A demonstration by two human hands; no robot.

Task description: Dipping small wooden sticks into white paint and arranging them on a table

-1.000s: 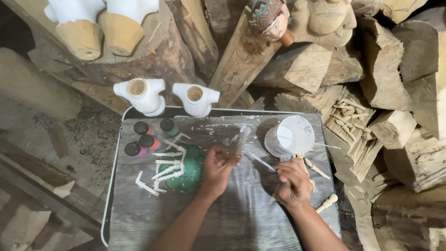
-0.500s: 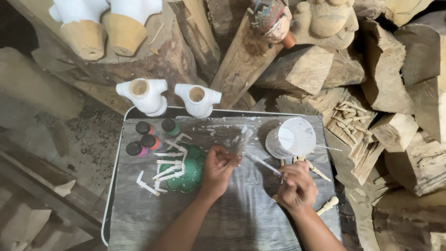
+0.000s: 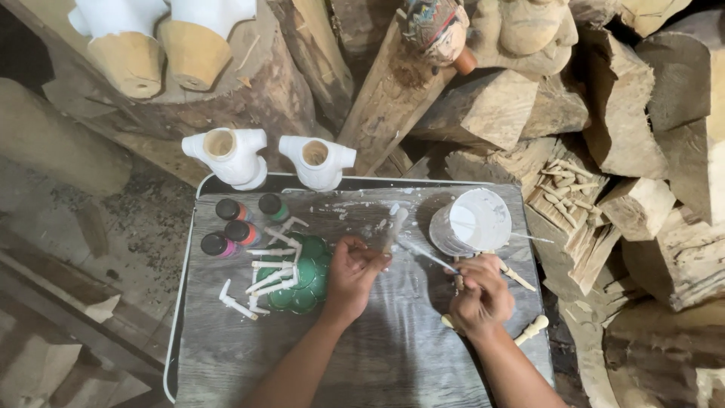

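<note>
On the table, the left hand grips a white stick; at three o'clock, the right hand clamps a thin brush.

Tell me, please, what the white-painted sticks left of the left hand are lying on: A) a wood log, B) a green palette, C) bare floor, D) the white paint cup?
B: the white sticks rest across the green palette, just beside the left hand.

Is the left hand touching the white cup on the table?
Apart. The head view shows the left hand holding a small white stick, with bare grey tabletop plainly visible between the hand and the white cup.
</note>
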